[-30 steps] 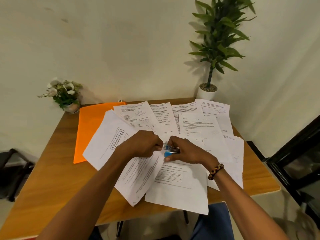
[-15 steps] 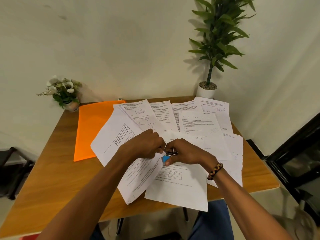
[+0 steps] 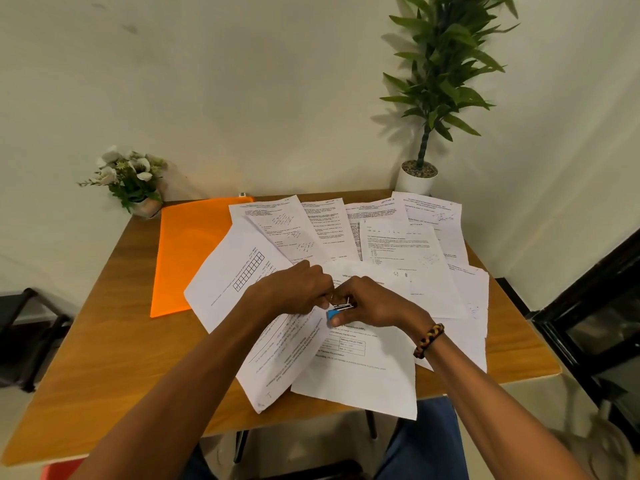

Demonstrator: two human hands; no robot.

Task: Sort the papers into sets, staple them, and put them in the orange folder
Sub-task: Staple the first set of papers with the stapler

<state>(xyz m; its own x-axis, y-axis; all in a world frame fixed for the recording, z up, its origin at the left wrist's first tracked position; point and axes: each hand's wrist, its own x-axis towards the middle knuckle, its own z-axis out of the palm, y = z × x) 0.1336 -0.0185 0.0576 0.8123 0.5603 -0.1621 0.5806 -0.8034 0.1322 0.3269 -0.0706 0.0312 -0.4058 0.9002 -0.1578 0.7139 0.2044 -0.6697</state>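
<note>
Since a moment ago, your hands have stayed together while the sheet under your left hand [image 3: 294,292] slid a bit to the right. Your right hand [image 3: 370,303] curls around a small blue stapler [image 3: 337,310]. Your left fingers are bent at its tip, maybe pinching it; it is hard to see. Papers [image 3: 401,251] lie spread under and past both hands. Left of your left hand lies the orange folder [image 3: 187,251] on the table [image 3: 104,341].

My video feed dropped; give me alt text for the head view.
Both hands meet over loose printed white papers on a wooden table: the right hand grips a small blue stapler, left hand curled beside it. The flat orange folder lies far-left.
</note>
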